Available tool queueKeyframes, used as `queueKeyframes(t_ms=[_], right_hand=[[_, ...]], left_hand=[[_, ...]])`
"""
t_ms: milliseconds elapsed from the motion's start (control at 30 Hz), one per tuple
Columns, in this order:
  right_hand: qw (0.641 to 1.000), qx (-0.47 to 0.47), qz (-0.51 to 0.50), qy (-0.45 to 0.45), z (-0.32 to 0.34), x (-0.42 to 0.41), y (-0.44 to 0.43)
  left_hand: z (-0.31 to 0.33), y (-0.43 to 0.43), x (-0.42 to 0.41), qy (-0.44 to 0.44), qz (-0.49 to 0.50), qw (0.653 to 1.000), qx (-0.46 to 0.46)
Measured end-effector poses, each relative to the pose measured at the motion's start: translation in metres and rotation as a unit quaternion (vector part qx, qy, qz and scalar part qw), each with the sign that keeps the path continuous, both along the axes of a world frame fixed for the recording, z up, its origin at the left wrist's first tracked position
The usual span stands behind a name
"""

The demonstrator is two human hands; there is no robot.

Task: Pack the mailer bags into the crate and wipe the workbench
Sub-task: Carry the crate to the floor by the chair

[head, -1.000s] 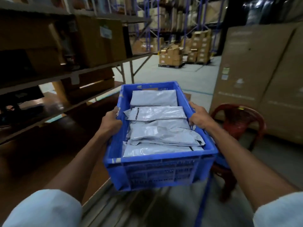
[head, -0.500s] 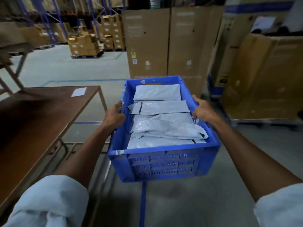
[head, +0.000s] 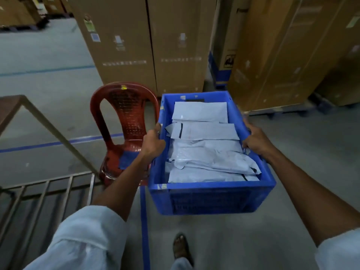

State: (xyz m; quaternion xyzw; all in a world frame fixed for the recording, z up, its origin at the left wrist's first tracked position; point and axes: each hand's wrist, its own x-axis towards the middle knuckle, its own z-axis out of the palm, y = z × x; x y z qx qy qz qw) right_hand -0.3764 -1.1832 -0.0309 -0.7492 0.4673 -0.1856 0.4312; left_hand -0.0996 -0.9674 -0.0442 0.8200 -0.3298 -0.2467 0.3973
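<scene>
Hands grip a blue plastic crate [head: 212,195] by its two long rims, carried in the air above a grey concrete floor [head: 48,106]. The left hand [head: 153,142] curls over the left rim, thumb inside, fingers wrapped under the lip. The right hand [head: 256,140] clamps the right rim the same way, fingers hooked over the edge. The crate is rectangular, with a slotted, gridded wall on its near side and scraps of pale tape on its rim. Inside lie the mailer bags [head: 204,145], flat, glossy grey-white plastic pouches stacked and overlapping from the far end to the near end, some crinkled, one with a dark strip near its flap. Just left of the crate stands a red moulded plastic chair [head: 124,112] with a perforated, arched back. A brown table corner [head: 9,108] on metal legs shows at the far left. Tall cardboard boxes [head: 152,41] stand behind. Blue tape lines [head: 145,227] cross the floor, and a sandalled foot [head: 180,246] shows below.
</scene>
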Motion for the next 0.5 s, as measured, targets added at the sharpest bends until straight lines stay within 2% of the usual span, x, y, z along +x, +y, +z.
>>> queueKeyframes(t_ms=[133,300,400,500], right_hand=[[0.999,0.033,-0.025,0.015,-0.045,0.026,-0.050],[0.997,0.063,-0.007,0.045,-0.125,0.048,-0.114],[0.993,0.087,-0.001,0.075,-0.191,0.061,-0.148],[0.989,0.115,0.010,0.097,-0.281,0.071,-0.179]], left_hand=[[-0.052,-0.056,0.026,0.019,-0.009,1.000,0.021],[-0.133,-0.109,0.044,0.048,-0.001,0.997,0.055],[-0.183,-0.141,0.045,0.051,0.007,0.997,0.058],[-0.263,-0.174,0.051,0.073,0.022,0.995,0.071]])
